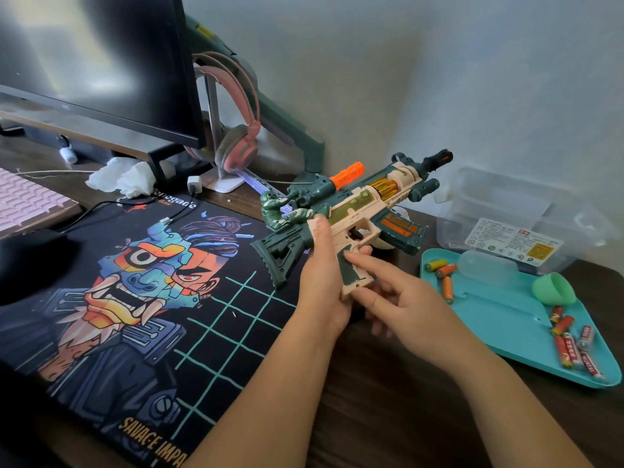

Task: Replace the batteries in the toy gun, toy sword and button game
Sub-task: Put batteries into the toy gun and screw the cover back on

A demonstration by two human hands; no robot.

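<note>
**Left hand (324, 285) and right hand (401, 298) on one gun (354, 204)**

Both hands meet at the gun's grip, above the desk (388, 400) between one mat (135, 282) and one tray (506, 319). The left hand wraps the gun just behind the grip, thumb up on its pink side. The right hand lays a straight forefinger on the grip, its other fingers loosely curled below. The gun tilts, muzzle up toward the wall. It is dark green and pink, with an orange scope, a gold drum and one green soldier (275, 211) on the stock. The tray holds three orange batteries (445, 270) and about five red batteries (564, 349), though their count is unclear.
</note>
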